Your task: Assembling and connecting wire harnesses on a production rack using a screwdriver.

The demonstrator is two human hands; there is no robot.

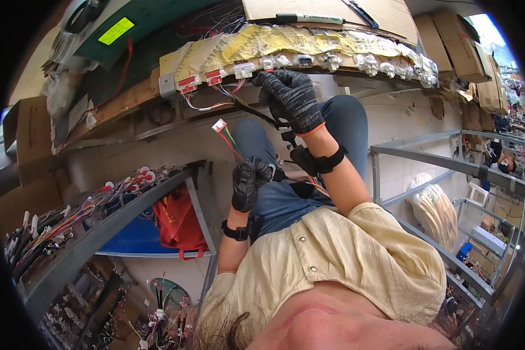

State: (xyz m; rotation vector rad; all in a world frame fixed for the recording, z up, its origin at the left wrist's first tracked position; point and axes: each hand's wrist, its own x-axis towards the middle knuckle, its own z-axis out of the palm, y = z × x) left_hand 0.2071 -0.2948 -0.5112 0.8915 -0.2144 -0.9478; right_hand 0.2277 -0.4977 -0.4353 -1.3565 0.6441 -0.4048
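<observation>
Dark grey knit covers both hands of the person, who sits with knees below a long workbench edge. The left hand (252, 182) is in front of the lap, its fingers curled and pressed together around a bundle of coloured wires (232, 143); green and red strands show among them. The wires rise from the glove toward the bench and end in a small white connector (219, 125), which stands free in the air, below the bench edge and apart from it. The right hand (294, 100) is up at that edge, its fingers bent and pointing left, the tips just beside a row of connectors; whether they pinch anything I cannot tell, since the glove hides the contact. Near those fingertips sits a white housing (244, 70), and farther left are two red housings (201, 81), with wires hanging below the row. A dark cable (256, 111) runs from there toward the underside of the right hand. Yellowed tape (274, 42) covers the strip above the row. Behind it, a marker (309, 18) and a slim knife (360, 13) lie on a cardboard sheet (402, 20). To the person's left, many cables (102, 204) lie along a metal rail (105, 251), near a red bag (184, 219).
</observation>
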